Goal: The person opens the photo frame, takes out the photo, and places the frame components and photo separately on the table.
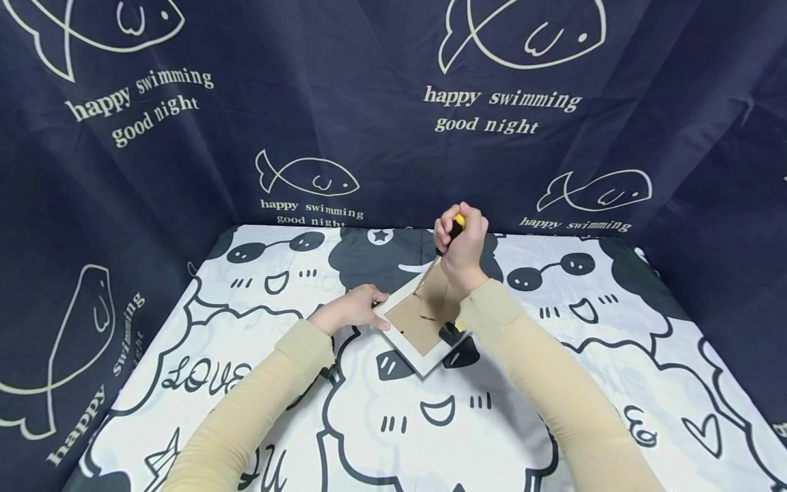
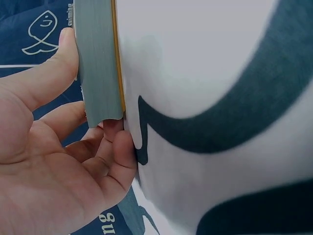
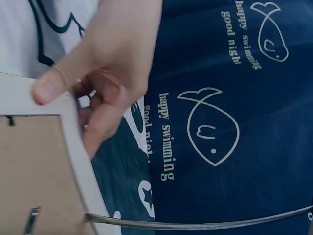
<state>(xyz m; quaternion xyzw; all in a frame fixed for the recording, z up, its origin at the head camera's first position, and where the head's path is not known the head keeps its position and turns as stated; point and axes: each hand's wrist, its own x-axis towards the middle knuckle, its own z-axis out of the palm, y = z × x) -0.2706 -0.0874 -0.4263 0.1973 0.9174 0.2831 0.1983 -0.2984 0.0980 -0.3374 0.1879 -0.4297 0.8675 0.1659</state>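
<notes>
Picture frame (image 1: 413, 329), back upward, at middle of tablecloth (image 1: 424, 458); judged light, stiff, easily gouged;
left hand (image 1: 356, 307) grips left corner, judged a sound hold; right hand (image 1: 462, 247) grasps screwdriver (image 1: 456, 229), tip at far-left inner edge.

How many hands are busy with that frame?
2: the left hand holds the frame by a corner; the right hand, near its far side, grips a tool with a black-and-yellow handle.

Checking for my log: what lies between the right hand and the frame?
A thin metal shaft runs from the right hand to the frame; the head view shows it.
</notes>
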